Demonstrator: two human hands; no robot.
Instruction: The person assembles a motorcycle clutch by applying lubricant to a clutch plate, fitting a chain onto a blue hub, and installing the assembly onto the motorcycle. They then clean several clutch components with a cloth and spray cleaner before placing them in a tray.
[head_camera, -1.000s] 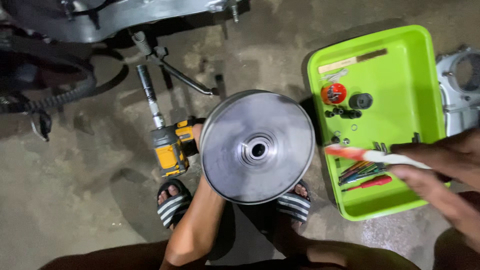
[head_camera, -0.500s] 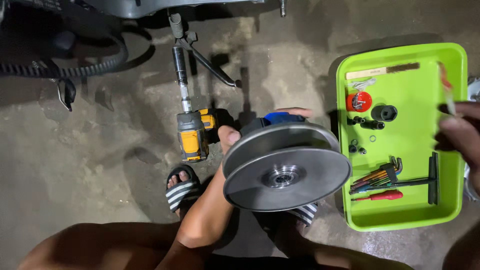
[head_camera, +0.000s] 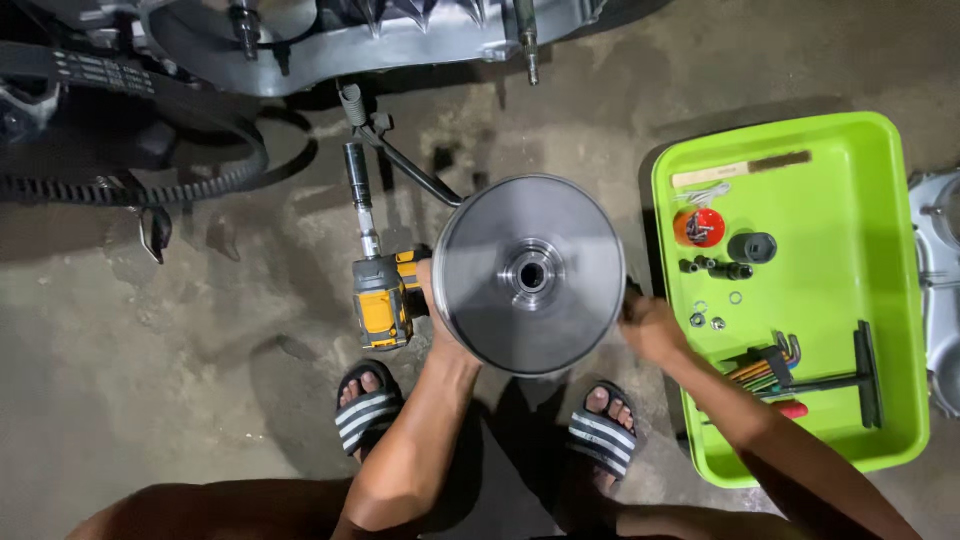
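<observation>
Head view: left hand (head_camera: 437, 325) and right hand (head_camera: 650, 328) each grip the round metal pulley's (head_camera: 530, 273) rim.

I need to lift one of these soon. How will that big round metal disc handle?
The metal disc looks like solid machined metal, so probably heavy for its size; the left hand and right hand both grip its rim. Its smooth sheen suggests a slippery face. Round, it would likely roll if set on edge.
</observation>
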